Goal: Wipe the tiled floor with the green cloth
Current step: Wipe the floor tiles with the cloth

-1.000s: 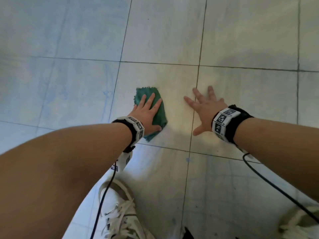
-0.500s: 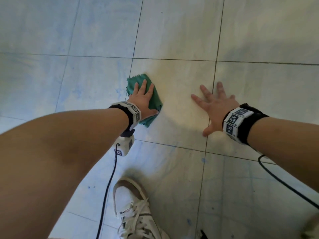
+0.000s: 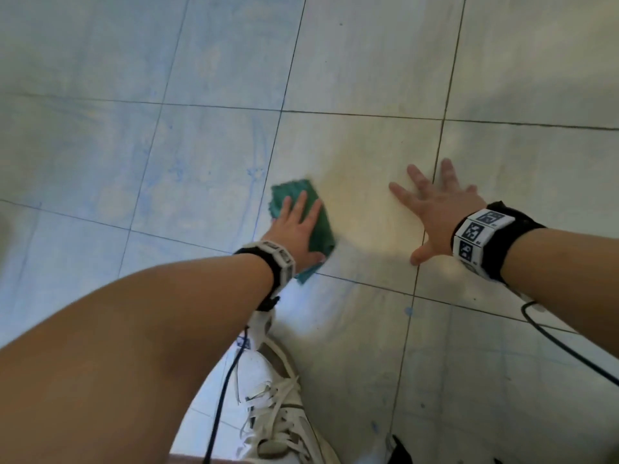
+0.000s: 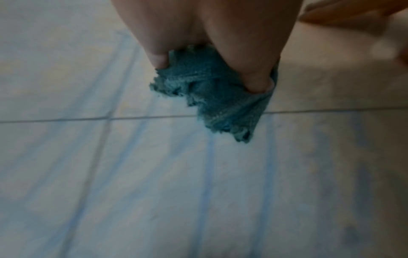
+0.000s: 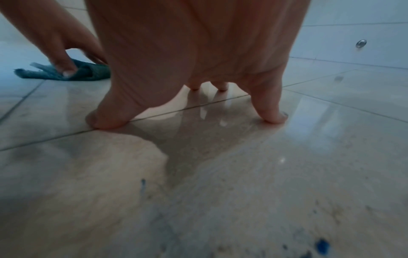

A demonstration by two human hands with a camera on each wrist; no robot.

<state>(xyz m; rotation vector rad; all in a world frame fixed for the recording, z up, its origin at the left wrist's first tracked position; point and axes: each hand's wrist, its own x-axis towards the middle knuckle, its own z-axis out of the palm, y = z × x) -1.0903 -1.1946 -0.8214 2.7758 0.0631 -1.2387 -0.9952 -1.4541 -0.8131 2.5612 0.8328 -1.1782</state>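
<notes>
Floor: tiled floor point(image 3: 361, 61), pale glossy tiles with dark grout lines and faint blue smears.
Shoes: one white laced sneaker point(image 3: 278, 416), low centre, below the left forearm.
Cloth: one green cloth point(image 3: 321, 226), crumpled flat on a tile left of centre.
Left hand point(image 3: 294, 229): one, fingers straight and close together, pressing down on the cloth.
Right hand point(image 3: 432, 209): one, fingers spread wide, tips on bare tile across a grout line, apart from the cloth.
Wristbands: two, black with printed markers, one per wrist.
</notes>
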